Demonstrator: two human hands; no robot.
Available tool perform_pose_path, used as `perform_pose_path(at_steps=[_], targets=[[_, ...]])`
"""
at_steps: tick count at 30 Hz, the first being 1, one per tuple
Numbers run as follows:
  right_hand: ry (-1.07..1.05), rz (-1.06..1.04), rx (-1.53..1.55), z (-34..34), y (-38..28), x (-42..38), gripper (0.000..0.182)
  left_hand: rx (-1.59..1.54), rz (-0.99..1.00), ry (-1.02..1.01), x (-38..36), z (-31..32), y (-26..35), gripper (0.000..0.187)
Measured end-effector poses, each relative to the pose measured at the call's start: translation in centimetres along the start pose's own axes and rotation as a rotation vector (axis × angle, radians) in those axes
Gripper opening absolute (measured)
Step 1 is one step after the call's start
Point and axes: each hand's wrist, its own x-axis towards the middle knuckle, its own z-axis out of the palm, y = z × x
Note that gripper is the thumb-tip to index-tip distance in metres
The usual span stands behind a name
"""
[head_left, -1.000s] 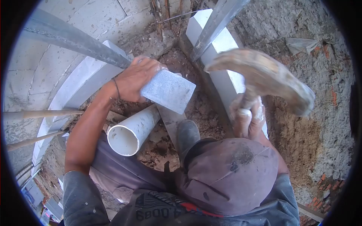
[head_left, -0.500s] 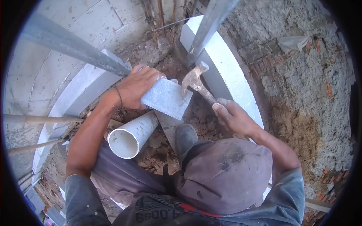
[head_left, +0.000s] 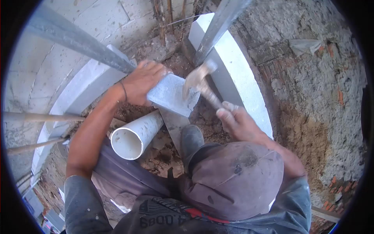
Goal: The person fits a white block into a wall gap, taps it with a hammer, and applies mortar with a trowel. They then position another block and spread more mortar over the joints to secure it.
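Note:
My left hand [head_left: 147,82] grips a pale grey block [head_left: 171,94] by its left end and holds it up over the ground. The block's right end looks rough and chipped. In my right hand [head_left: 238,120] is a claw hammer [head_left: 202,86], held by its handle, with the fingers wrapped round it. The hammer's claw points at the block's right part and overlaps it in view; whether it touches cannot be made out. The hammer head is slightly blurred. Below the block lies a white plastic pipe [head_left: 136,138], its round end facing me.
Curved white block walls stand at left [head_left: 83,87] and right [head_left: 243,70]. Two metal posts [head_left: 82,39] [head_left: 218,29] slant down from above. Wooden poles [head_left: 43,117] enter from the left. Rough soil and brick rubble [head_left: 311,97] lie at right. My boot [head_left: 191,140] rests near the pipe.
The block has tilted so that more of its chipped end shows. The hammer head has shifted slightly left and down over the block, and my right hand has moved slightly left.

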Motion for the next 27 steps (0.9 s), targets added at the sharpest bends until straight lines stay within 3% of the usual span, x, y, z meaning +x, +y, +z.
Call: perform_pose_path(at_steps=[1, 3, 5, 6, 7, 9, 13, 15, 16, 18, 21, 22, 23, 25, 27], targets=[[-0.071, 0.254, 0.404, -1.2, -2.4, 0.1, 0.033, 0.009, 0.008, -0.001, 0.3, -0.2, -0.1, 0.107], [0.174, -0.015, 0.198, -3.4, -3.8, -0.2, 0.03, 0.028, 0.045, 0.037, 0.0, 0.6, -0.2, 0.108], [0.44, -0.548, 0.18, -4.2, -2.3, 0.6, 0.028, 0.002, 0.027, 0.027, -0.1, 0.4, 0.1, 0.109], [0.466, -0.576, 0.226, -3.6, -1.8, 0.5, 0.029, -0.012, 0.016, 0.02, 0.0, 0.2, 0.1, 0.109], [0.423, -0.697, 0.038, -2.5, 0.6, 1.0, 0.037, -0.01, 0.016, 0.024, 0.0, 0.1, 0.1, 0.109], [0.104, 0.059, 0.104, 1.4, 4.0, -0.2, 0.029, 0.009, 0.056, 0.07, -0.1, 0.0, 0.2, 0.1], [0.146, -0.061, -0.153, 2.3, 4.0, -1.5, 0.023, -0.034, 0.037, 0.04, -0.4, 0.6, 0.2, 0.106], [0.251, -0.142, 0.102, 0.8, 2.3, -1.5, 0.024, 0.01, 0.042, 0.06, 0.0, 0.6, -0.3, 0.106], [0.492, -0.41, 0.147, 1.6, 2.8, -0.8, 0.028, 0.006, 0.046, 0.051, 0.0, 0.6, -0.2, 0.106], [0.47, -0.47, 0.222, 0.8, 2.6, -1.1, 0.032, 0.002, 0.049, 0.052, 0.2, 0.3, -0.1, 0.106], [0.236, -0.206, -0.387, 5.0, 6.9, -1.0, 0.035, -0.008, 0.05, 0.059, 0.1, 0.5, -0.1, 0.107], [0.374, -0.359, -0.413, 6.0, 7.3, -0.9, 0.036, 0.005, 0.046, 0.069, -0.2, 0.3, -0.1, 0.107], [0.385, -0.378, -0.421, 5.5, 7.9, -0.4, 0.036, 0.015, 0.05, 0.062, -0.2, 0.1, -0.2, 0.107], [0.059, 0.045, 0.349, 4.0, 4.9, -1.2, 0.034, 0.005, 0.059, 0.03, -0.4, 0.3, 0.2, 0.107], [0.276, -0.09, 0.333, 2.2, 1.7, -2.0, 0.032, 0.012, 0.063, 0.067, -0.4, 0.2, -0.1, 0.098]])
